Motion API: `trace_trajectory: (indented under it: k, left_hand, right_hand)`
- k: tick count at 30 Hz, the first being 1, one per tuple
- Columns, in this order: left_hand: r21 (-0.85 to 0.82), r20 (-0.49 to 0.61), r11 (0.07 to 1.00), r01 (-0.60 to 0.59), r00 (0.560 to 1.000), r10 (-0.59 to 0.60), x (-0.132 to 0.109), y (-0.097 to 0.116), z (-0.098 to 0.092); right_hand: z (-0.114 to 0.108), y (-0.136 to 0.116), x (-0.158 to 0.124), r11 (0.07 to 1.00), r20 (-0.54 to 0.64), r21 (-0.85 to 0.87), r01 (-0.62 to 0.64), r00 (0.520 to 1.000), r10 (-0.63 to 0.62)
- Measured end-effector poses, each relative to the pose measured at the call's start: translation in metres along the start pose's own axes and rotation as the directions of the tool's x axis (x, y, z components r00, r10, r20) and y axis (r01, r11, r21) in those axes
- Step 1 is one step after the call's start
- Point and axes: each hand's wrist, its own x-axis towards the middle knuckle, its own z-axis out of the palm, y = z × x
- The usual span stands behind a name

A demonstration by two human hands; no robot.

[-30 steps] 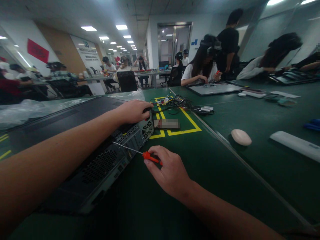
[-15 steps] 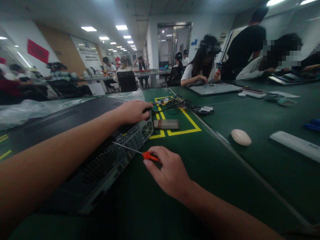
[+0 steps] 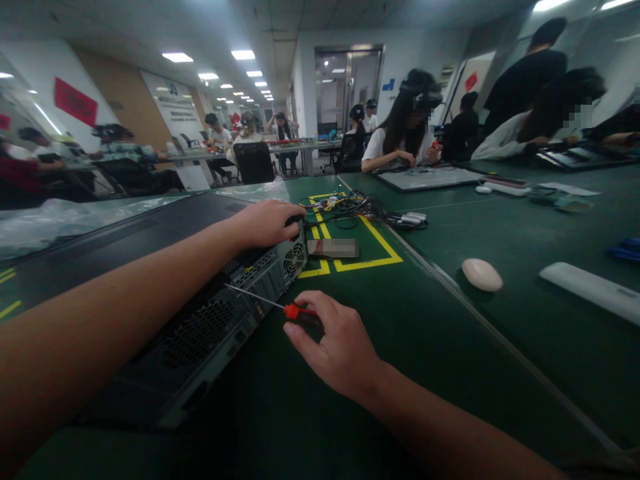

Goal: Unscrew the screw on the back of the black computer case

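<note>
A dark desktop computer case (image 3: 165,223) lies on its side at the left, its metal back panel with vents and ports turned toward my right hand. My left hand (image 3: 267,223) lies over the far corner of the case, fingers bent round its edge near the fan grille (image 3: 294,259). Between the fingers of my right hand (image 3: 335,340) is the red and black handle of a screwdriver (image 3: 295,311). Its long thin shaft points left, with the tip at the back panel under my left forearm. Whether the tip sits in a screw is too small to tell.
Tangled cables (image 3: 355,203) lie beyond the case near yellow tape markings (image 3: 370,265). A pale oval mouse (image 3: 481,275) and a long white object (image 3: 593,290) are on the green table at right. Clear plastic wrap (image 3: 35,223) lies behind the case. Several people work across the room.
The screwdriver handle has turned in my right hand, and my thumb has moved away from it slightly. My left hand stays put. A standing person in the background has shifted right.
</note>
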Motion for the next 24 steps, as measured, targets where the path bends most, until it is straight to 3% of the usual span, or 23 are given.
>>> trace_trajectory:
  k: [24]
  left_hand:
    - [-0.012,-0.005,1.0,0.003,1.0,-0.003,0.0003,-0.0007,0.0008]
  right_hand:
    - [-0.0005,0.0011,0.0015,0.999,0.019,-0.053,0.011,1.0,-0.01]
